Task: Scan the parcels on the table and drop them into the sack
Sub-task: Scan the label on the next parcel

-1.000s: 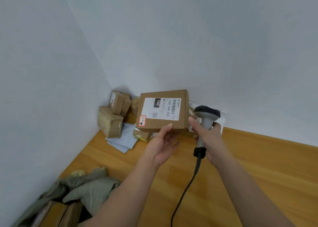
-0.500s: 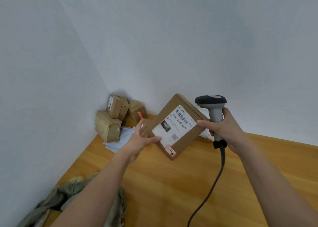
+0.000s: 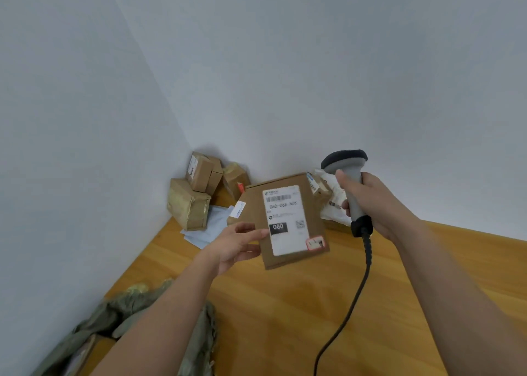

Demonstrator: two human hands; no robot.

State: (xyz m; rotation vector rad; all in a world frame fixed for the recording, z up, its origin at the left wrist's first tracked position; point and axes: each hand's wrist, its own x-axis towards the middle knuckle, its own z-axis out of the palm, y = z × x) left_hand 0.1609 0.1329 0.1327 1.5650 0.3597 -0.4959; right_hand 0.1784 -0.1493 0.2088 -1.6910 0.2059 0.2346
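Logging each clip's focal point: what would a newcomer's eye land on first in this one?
First, the flat brown parcel at centre, white label up, held at its left edge by the left hand above the wooden table. Beside it on the right, the right hand holds a grey corded scanner upright. More parcels sit piled in the far corner, and a green sack lies at lower left.
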